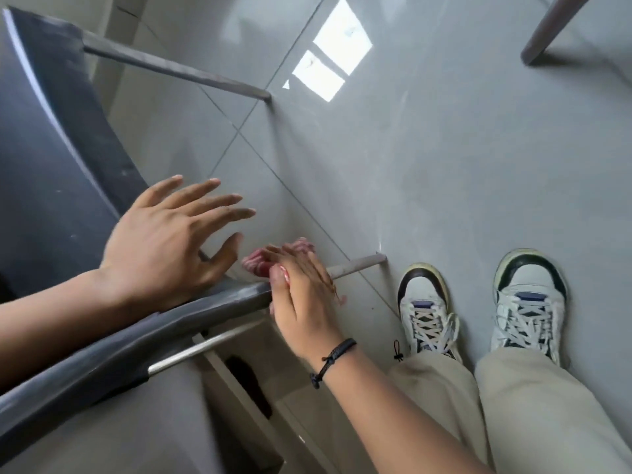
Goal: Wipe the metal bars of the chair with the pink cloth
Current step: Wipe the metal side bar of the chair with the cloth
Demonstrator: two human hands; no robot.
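Observation:
A dark grey chair fills the left side, seen from above. One metal leg runs down to the floor by my feet, and another metal leg slants off at the upper left. My right hand holds the pink cloth wrapped around the near leg just below the seat edge. My left hand hovers over the seat's edge with its fingers spread, holding nothing. A shiny metal bar shows under the seat rim, below my right hand.
Glossy grey floor tiles spread to the right, with a bright window reflection at the top. My two white sneakers stand just right of the near leg. A brown furniture leg enters at the top right.

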